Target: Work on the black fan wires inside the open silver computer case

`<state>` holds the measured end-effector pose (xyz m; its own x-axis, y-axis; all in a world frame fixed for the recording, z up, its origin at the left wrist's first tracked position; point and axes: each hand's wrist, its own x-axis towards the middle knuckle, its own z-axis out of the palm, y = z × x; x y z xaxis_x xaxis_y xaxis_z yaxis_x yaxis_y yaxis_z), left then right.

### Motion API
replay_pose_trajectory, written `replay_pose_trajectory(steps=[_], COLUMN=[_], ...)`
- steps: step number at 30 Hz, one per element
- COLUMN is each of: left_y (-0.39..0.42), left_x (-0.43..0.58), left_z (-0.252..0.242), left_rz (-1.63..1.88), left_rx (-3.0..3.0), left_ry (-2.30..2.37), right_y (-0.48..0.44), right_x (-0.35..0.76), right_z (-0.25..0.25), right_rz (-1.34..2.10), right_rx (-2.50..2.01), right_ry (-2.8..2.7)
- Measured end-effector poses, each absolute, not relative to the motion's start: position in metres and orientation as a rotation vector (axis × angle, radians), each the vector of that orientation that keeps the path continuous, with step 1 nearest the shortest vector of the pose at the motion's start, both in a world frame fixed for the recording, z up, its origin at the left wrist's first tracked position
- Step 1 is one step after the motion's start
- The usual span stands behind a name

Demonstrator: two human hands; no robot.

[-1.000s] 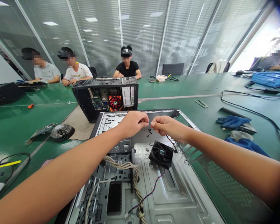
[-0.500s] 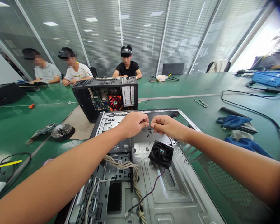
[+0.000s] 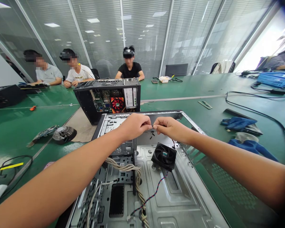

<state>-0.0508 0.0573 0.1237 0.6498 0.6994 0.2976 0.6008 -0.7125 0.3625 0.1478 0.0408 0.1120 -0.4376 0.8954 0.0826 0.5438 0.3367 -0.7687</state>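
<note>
My left hand (image 3: pixel 138 126) and my right hand (image 3: pixel 166 128) meet fingertip to fingertip above the far end of an opened computer case (image 3: pixel 182 202). Both pinch at a tiny dark thing between them, too small to name. Below my right hand, a black case fan (image 3: pixel 164 157) lies tilted on the bare metal floor of the case. Its twisted red and blue cable (image 3: pixel 154 194) runs toward me and ends in a white plug (image 3: pixel 129 218). A bundle of beige twisted wires (image 3: pixel 123 166) crosses the case on the left.
Behind stands a second computer tower (image 3: pixel 85 101) with a red fan inside. A round CPU cooler (image 3: pixel 64 134) lies left; blue gloves (image 3: pixel 238 123) and black cables (image 3: pixel 258 107) lie right. Across the green table (image 3: pixel 199 87) sit several people, one in a black shirt (image 3: pixel 130 70).
</note>
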Motion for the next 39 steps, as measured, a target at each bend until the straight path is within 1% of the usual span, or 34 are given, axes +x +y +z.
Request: replay_pose_trajectory(steps=[4,22,39], left_y=[0.056,0.056,0.057], left_x=[-0.054,-0.049,-0.045], left_z=[0.125,0.121,0.12], left_rz=[0.697,0.606,0.65], left_rx=[2.621,2.656,2.454], left_ry=[1.057,1.095,1.118], right_y=[0.04,0.04,0.035], right_x=[0.148,0.151,0.148], right_z=[0.113,0.114,0.117], right_rz=[0.916,0.867,0.615], right_rx=[-1.27,-1.222,-1.19], right_ry=[-2.096,-2.102,-2.181])
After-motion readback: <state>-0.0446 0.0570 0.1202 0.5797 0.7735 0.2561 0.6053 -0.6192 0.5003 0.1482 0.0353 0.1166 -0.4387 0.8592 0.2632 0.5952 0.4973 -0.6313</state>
